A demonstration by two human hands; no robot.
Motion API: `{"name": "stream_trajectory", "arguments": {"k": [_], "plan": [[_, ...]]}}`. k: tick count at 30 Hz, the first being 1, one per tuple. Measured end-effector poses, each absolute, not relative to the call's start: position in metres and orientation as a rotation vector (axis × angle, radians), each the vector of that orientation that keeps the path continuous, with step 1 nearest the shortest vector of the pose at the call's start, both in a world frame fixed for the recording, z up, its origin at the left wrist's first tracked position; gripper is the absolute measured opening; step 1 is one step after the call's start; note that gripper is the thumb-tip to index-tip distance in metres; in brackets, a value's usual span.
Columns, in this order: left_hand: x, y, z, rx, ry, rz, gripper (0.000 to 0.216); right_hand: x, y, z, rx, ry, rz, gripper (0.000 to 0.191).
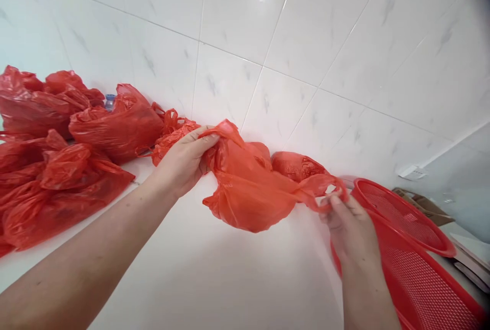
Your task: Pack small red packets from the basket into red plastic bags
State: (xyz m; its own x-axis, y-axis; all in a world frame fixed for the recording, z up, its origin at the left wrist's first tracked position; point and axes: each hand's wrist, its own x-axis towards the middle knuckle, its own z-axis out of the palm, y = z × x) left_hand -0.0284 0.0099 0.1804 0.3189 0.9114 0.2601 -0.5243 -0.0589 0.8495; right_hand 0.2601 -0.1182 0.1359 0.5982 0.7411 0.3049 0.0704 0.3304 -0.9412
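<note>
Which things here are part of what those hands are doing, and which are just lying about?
In use:
left hand
right hand
red plastic bag held between them

Apparently just lying about:
bulging red bags on the left
blue-topped bottle among them
red mesh basket
brown cardboard on the right

Thin red plastic bag [254,192], crumpled, stretched sideways, above white tabletop [214,279]
</note>
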Motion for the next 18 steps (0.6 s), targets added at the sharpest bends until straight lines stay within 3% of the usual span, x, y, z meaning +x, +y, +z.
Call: {"name": "stream_trajectory", "arguments": {"k": [7,12,15,18], "plan": [[-0.038,0.016,0.158,1.239,0.667,1.195,0.009,0.263,-0.115,0.126,-1.147,-0.836,0.592,0.019],[-0.065,0.011,0.137,1.257,0.477,1.02,0.05,0.269,-0.11,0.107,-1.235,-0.964,0.589,0.034],[-0.086,0.009,0.104,1.254,0.572,1.059,0.073,0.271,-0.11,0.074,-1.279,-1.129,0.543,0.063],[-0.104,0.003,0.061,1.128,0.631,1.021,0.077,0.26,-0.112,0.046,-1.284,-1.425,0.689,0.104]]}}
